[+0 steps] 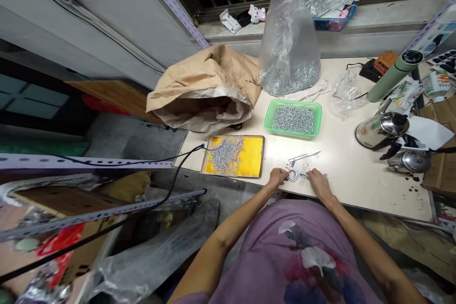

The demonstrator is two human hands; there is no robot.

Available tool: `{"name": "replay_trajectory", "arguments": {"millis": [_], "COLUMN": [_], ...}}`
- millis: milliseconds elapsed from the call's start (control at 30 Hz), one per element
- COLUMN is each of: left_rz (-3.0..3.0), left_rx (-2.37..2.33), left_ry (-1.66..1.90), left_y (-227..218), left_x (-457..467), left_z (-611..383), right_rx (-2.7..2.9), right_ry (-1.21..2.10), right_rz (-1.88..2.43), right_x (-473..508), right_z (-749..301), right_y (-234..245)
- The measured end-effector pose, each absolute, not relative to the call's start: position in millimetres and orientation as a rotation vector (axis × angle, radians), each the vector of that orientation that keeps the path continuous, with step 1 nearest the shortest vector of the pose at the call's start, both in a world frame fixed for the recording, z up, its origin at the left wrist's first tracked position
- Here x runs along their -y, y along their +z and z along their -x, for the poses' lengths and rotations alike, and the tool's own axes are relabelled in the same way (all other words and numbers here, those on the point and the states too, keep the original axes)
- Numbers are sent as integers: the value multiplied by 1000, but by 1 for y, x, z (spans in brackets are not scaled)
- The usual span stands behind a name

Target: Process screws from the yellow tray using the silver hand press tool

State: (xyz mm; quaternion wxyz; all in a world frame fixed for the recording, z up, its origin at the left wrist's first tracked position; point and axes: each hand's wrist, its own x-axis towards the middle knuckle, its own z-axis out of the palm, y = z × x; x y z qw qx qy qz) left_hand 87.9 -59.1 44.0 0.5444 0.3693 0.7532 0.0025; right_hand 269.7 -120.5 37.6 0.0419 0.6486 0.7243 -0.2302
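Tool: metal, between the two hands, in front of the basket.
Left hand: fingers drawn narrow, holding the tool's left end.
Right hand: fingers close together at the tool's right end; gripping or only touching, I cannot tell.
Rod: thin, between tool and basket; too small to tell if joined to the tool.
Tray: left of the basket and nearer; bits over its left part, bare yellow on its right.
Clear bag: behind the basket, more bits low inside.
Done: work seems begun, with the tool in hand; no finished thing can be picked out.
Left: probably plenty, as bits lie loose in tray and basket; which are handled cannot be told.
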Motion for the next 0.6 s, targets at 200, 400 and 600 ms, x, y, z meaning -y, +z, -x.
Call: {"name": "replay_trajectory", "arguments": {"millis": [200, 400, 600], "left_rz": [-909, -1014, -1083], "left_rx": [-1834, -1751, -1728], "left_ry": [-80, -143, -158], "left_y": [47, 46, 38], "left_x": [56, 53, 57], "left_z": [-94, -89, -86], "right_rx": [-2275, -2353, -2364], "right_ry": [-615, -521, -524], "right_rz": [-1978, -2029, -2027], "right_x": [124, 130, 131], "right_z": [-269, -268, -268], "right_y": [35, 29, 26]}}
